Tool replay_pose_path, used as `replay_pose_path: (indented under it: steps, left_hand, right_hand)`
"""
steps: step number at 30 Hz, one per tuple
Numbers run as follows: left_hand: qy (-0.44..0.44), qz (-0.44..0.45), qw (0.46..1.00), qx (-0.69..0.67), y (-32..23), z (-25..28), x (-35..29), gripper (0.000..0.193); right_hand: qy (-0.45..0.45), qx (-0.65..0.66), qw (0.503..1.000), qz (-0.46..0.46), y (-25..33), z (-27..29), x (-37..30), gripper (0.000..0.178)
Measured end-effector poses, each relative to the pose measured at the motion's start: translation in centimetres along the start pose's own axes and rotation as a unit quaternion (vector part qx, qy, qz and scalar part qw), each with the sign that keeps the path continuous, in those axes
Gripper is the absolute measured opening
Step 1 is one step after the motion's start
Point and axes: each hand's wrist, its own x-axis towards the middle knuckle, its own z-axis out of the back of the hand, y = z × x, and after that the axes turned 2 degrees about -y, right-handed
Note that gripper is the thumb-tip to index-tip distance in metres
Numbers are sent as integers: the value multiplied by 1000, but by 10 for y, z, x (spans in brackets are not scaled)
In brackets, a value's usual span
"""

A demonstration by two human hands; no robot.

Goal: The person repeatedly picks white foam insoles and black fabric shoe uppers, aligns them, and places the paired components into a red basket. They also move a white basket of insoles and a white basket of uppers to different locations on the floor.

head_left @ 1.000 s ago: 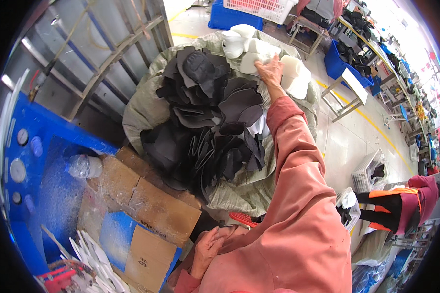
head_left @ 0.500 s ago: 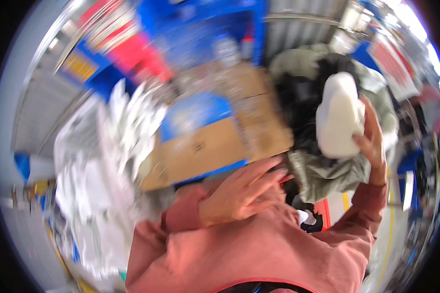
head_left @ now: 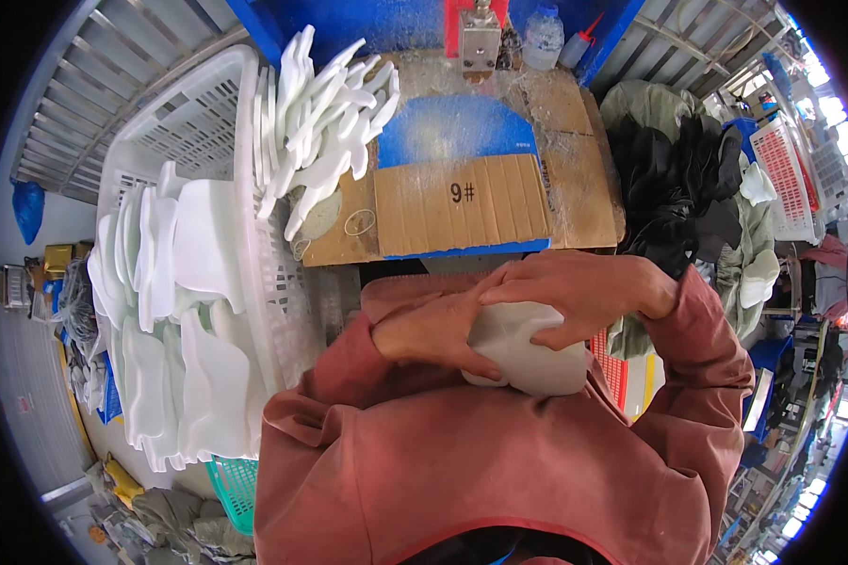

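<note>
Close against my chest, a smooth white moulded piece [head_left: 528, 353] with rounded, curved sides is held in both hands; it looks like foam. My left hand [head_left: 433, 331] grips its left end, thumb along the lower edge. Over its top and right side, my right hand [head_left: 584, 294] curls its fingers around it. Part of the piece is hidden under my fingers. Just beyond my hands lies the cardboard-covered worktop [head_left: 575, 198], with a cardboard and blue sheet [head_left: 457, 141] on it. A row of white shaped pieces [head_left: 316, 118] leans at its left side.
A white plastic basket [head_left: 245, 122] full of similar white pieces [head_left: 184, 330] stands left. Right of the worktop, black pieces [head_left: 674, 188] lie in a grey-green sack [head_left: 650, 99]. A metal block [head_left: 480, 42] and a clear bottle [head_left: 543, 40] stand at the back. A green basket [head_left: 236, 490] sits lower left.
My right hand has brought the white piece from beside the sack of black pieces in to my chest. My left hand, earlier empty with fingers spread, now grips it too.
</note>
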Motion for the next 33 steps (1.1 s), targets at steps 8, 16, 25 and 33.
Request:
replay_pose_path:
  steps: [8,16,25,33]
  left_hand:
    - [-92,-38,994,-39,50,-52,-1,135]
    - [-224,-38,938,-263,69,-59,15,130]
    - [-381,-94,833,-390,44,-11,9,116]
    - [-471,-99,813,-328,67,-4,9,116]
  right_hand:
    - [-151,333,918,-154,-48,-77,-38,93]
    - [-491,517,693,-109,-52,-178,-20,79]
    - [-573,524,614,-139,-56,-66,80,59]
    - [-516,-121,845,-68,-11,-85,82,25]
